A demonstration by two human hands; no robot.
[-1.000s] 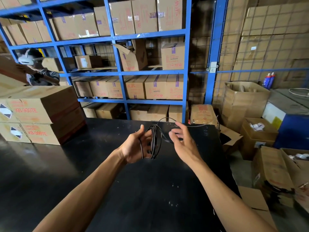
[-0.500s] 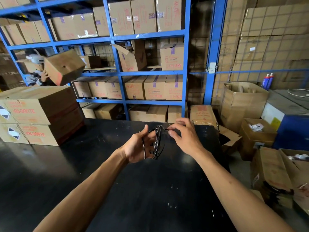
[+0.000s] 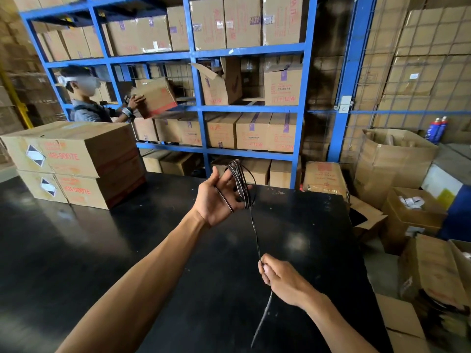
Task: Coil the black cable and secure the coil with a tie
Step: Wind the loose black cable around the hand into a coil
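Several loops of the black cable (image 3: pixel 239 183) hang over the fingers of my left hand (image 3: pixel 219 197), which is raised palm-up above the black table (image 3: pixel 127 250). One loose strand runs from the coil down toward me to my right hand (image 3: pixel 280 278). That hand is closed on the strand low and near me, and the free tail hangs out below the fist. I see no tie in view.
Stacked cardboard boxes (image 3: pixel 76 161) stand on the table's far left. Blue shelving (image 3: pixel 201 108) full of cartons lies behind the table. A person (image 3: pixel 86 98) at the left holds a carton at the shelf. Open boxes (image 3: pixel 413 215) crowd the floor on the right.
My right hand has moved from beside the coil down and toward me, drawing a strand out straight. My left hand has risen and opened its palm. The person at the left moved a carton.
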